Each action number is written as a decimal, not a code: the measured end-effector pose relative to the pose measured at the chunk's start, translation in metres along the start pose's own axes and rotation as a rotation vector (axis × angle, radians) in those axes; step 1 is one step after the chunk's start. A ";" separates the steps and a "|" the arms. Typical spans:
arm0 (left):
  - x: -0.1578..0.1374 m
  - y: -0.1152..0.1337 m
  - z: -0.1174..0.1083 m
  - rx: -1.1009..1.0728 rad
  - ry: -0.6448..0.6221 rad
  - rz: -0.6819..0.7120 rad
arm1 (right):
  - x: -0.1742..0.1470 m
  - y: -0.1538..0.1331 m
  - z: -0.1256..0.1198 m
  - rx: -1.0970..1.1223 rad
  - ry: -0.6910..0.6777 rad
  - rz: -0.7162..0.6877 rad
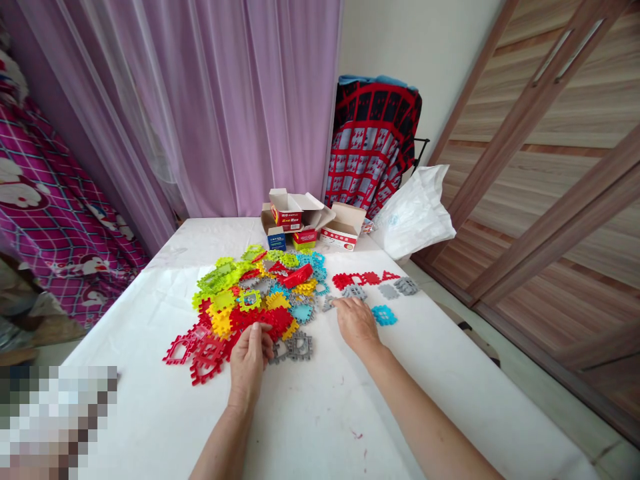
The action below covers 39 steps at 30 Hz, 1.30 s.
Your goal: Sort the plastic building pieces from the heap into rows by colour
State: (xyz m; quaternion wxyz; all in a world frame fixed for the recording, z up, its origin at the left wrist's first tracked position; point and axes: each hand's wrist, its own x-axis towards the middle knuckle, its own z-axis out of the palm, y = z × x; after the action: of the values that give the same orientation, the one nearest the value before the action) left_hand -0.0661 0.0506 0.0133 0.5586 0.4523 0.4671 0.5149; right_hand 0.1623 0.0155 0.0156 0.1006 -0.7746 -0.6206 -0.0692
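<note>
No wording legible. Printed characters, too small to read, on four cartons at the table's (pixel 310 420) far side: upper red carton (pixel 286 217), with a small barcode-like patch at its right; blue carton (pixel 277 241) below; lower red carton (pixel 305 235); white-and-red carton (pixel 340 237), rightmost. White bag (pixel 420 213), far right: faint bluish mark (pixel 395 219), unreadable.

Light is soft and bright; wide-angle distortion slants the wardrobe (pixel 545 173).
</note>
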 end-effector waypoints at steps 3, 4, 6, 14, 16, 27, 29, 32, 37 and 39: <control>0.001 -0.002 0.000 0.012 -0.006 0.007 | -0.019 -0.001 -0.001 0.008 0.013 0.041; 0.002 -0.002 0.000 0.017 -0.009 0.011 | -0.024 -0.002 -0.001 0.007 0.013 0.035; 0.002 -0.002 0.000 0.021 -0.011 0.020 | -0.029 -0.005 0.002 -0.002 0.013 0.018; 0.001 -0.001 0.001 0.017 -0.019 0.026 | -0.001 -0.008 0.013 -0.060 -0.033 0.009; 0.001 -0.002 0.001 0.021 -0.019 0.025 | 0.006 -0.007 0.012 -0.064 -0.050 0.002; 0.002 -0.003 0.000 0.004 -0.010 0.004 | 0.004 -0.015 0.003 -0.042 -0.013 0.026; 0.002 -0.003 0.001 0.005 -0.008 0.006 | 0.007 -0.018 0.000 -0.002 0.010 0.014; 0.002 -0.003 0.001 0.017 -0.012 0.016 | 0.014 -0.026 -0.005 0.042 -0.031 -0.015; 0.002 -0.001 0.001 0.030 -0.007 0.013 | 0.028 -0.037 -0.008 0.021 -0.165 -0.038; 0.002 -0.001 0.001 0.023 -0.006 0.006 | 0.030 -0.035 -0.011 0.020 -0.177 -0.030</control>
State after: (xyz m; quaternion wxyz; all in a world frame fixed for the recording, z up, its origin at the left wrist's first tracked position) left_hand -0.0648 0.0521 0.0120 0.5533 0.4617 0.4700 0.5098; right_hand 0.1354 0.0488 0.0358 0.0519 -0.7671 -0.6394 0.0041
